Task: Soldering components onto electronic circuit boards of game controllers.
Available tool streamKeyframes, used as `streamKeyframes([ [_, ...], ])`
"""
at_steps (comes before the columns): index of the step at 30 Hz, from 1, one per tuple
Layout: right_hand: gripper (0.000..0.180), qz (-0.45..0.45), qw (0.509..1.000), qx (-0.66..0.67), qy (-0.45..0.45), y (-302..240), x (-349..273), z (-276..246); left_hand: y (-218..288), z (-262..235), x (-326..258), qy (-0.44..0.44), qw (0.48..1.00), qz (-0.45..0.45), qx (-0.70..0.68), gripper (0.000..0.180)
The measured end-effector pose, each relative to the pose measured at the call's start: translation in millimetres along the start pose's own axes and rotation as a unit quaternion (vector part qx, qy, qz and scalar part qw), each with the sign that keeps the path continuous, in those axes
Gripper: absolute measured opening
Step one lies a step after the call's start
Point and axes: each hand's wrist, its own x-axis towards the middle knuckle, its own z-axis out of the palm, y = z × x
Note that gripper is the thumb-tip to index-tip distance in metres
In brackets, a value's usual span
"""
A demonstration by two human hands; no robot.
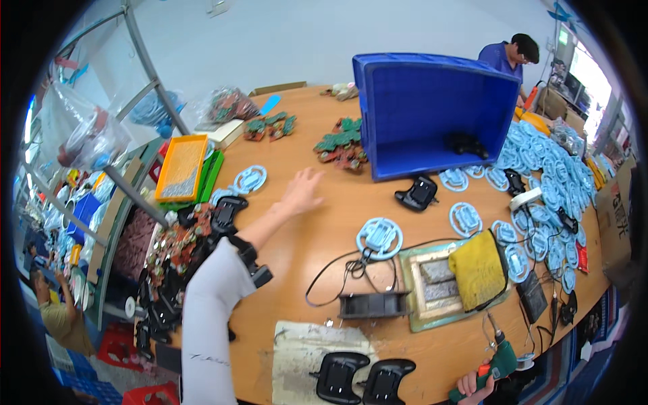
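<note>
My left hand (302,191) reaches out over the wooden table (324,236) with its fingers spread and holds nothing. It hovers between a light blue round plastic part (250,179) on its left and a black controller shell (418,192) on its right. My right hand (472,386) sits at the lower edge, closed around the orange-and-green handle of an electric screwdriver (500,361). Two black controller shells (360,379) lie on a worn mat near my body.
A large blue crate (432,108) lies on its side, with a heap of light blue round parts (550,182) to its right. Near me are a small black fan (372,305), a tray with a yellow cloth (478,268), and an orange tray (181,167). Another person (511,57) stands at the far side.
</note>
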Motion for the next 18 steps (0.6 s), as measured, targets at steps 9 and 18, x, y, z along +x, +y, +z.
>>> streamKeyframes([
  [9, 0.042, -0.003, 0.998, -0.068, -0.014, 5.2, 5.0, -9.1, 21.0, 22.7, 150.5, -0.124, 0.983, -0.012, 0.137, 0.115],
  [18, 0.043, 0.006, 0.996, -0.085, -0.041, -3.9, 8.0, -21.8, -8.1, 13.5, 95.3, -0.143, 0.983, -0.104, 0.051, 0.107],
])
